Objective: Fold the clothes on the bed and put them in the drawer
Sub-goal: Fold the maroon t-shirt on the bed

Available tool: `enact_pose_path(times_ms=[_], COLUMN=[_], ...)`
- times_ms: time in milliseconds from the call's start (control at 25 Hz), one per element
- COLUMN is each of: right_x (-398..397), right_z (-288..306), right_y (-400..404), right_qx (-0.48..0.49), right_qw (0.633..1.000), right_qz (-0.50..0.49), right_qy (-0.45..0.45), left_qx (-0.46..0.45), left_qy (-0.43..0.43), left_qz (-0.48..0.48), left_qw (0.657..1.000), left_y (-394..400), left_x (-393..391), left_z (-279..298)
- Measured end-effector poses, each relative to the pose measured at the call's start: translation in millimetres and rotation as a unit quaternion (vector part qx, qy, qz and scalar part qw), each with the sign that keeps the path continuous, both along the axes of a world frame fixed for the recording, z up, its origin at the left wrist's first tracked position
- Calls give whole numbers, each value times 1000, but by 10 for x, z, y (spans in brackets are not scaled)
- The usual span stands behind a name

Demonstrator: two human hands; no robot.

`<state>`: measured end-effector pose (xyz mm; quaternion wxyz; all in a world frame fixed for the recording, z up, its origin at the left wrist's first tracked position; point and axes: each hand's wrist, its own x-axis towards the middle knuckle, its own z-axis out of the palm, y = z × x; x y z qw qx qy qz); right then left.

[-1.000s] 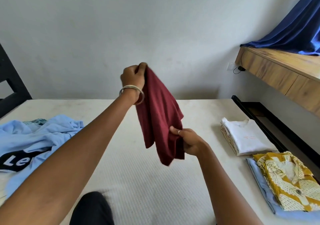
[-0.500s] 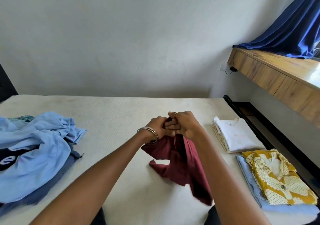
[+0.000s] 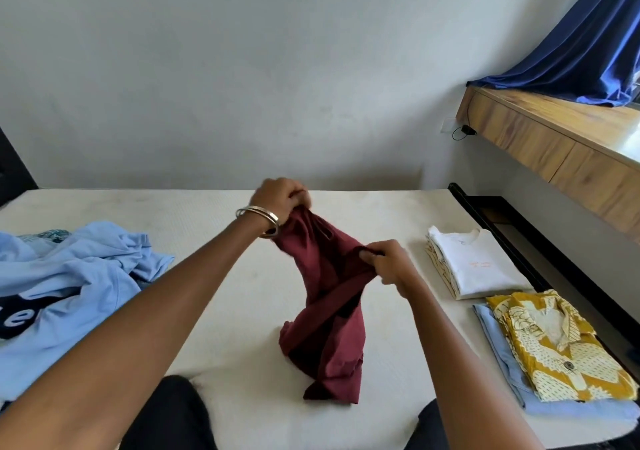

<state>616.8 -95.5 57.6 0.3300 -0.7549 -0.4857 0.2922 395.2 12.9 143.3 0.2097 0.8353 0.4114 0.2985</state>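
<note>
Fingers [image 3: 298, 197] of the left hand [image 3: 278, 200] are curling tight around the top edge of a maroon garment [image 3: 325, 307], while the right hand [image 3: 391, 264] is pinching another part of that edge between thumb and curled fingers, slightly nearer and to the right. Between the two grips the cloth is stretching taut, and the rest is hanging down, its lower end bunching on the pale mattress [image 3: 221, 293] of the bed. Two metal bangles [image 3: 258, 219] are circling the left wrist. On the left, a crumpled light blue shirt [image 3: 69, 293] with dark lettering is lying unfolded. On the right, a folded white T-shirt [image 3: 478, 266] is sitting on a small stack, with a yellow patterned shirt [image 3: 550, 345] folded on a light blue garment [image 3: 498, 342] just nearer. A blue curtain [image 3: 571, 51] is draping over a wooden ledge [image 3: 554, 137] at far right.
</note>
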Motion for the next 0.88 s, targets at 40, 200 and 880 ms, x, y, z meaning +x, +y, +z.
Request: enact_pose_path(times_ms=[40, 200, 880], right_x=[83, 318, -152], right_z=[24, 198, 1388], right_y=[-11, -36, 572], right_qx=[23, 126, 271], right_qw=[998, 956, 961], right_qz=[-52, -264, 50], right_qy=[-30, 28, 30], left_qx=[24, -79, -26], left_qy=[-14, -235, 11], left_qz=[55, 137, -53], left_qw=[998, 959, 998], left_y=[116, 352, -145], left_x=[-133, -519, 316], left_z=[25, 9, 64])
